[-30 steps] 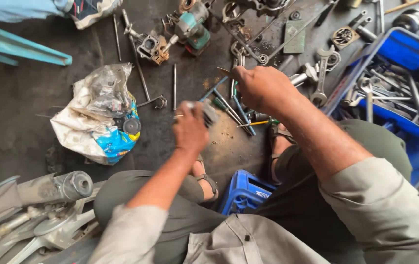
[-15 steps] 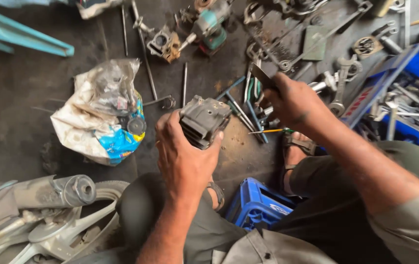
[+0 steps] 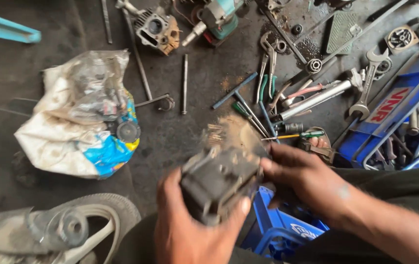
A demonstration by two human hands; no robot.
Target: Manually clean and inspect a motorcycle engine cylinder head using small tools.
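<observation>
Both hands are clamped on a grimy dark metal engine part (image 3: 219, 183), blocky and blurred, held low in front of the person: the left hand (image 3: 194, 234) cups it from beneath, thumb pressed on its near edge, and the right hand (image 3: 307, 183) grips its right side with the fingers. Handling it well, I judge, means keeping the heavier underside seated in the left palm, since the oily casting looks slippery. Beyond the hands, rust-coloured grit dusts the dark floor (image 3: 204, 88) near screwdrivers (image 3: 251, 115) and pliers (image 3: 267, 63). Left of the hands lies a crumpled plastic bag (image 3: 79, 122); right, a blue toolbox (image 3: 405, 105) of steel spanners.
</observation>
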